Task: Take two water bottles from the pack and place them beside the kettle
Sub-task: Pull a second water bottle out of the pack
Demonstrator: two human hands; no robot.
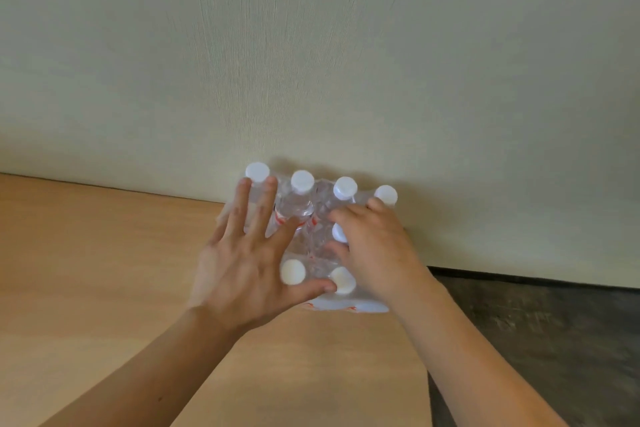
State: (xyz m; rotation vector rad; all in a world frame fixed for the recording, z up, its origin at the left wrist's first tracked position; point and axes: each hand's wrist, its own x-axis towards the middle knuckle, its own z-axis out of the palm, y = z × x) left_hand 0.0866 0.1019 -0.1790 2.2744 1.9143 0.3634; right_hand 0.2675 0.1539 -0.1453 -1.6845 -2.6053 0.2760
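A shrink-wrapped pack of clear water bottles (304, 215) with white caps stands on the wooden table against the wall. My left hand (249, 253) lies spread flat on the pack's left side, fingers apart, thumb touching a front cap (343, 281). My right hand (374, 246) curls over the pack's right side, with its fingers around the neck of a middle bottle (339, 232). No kettle is in view.
The light wooden table (104, 270) runs left and toward me. Its right edge drops to a dark floor (536, 340). A pale textured wall (311, 62) rises directly behind the pack.
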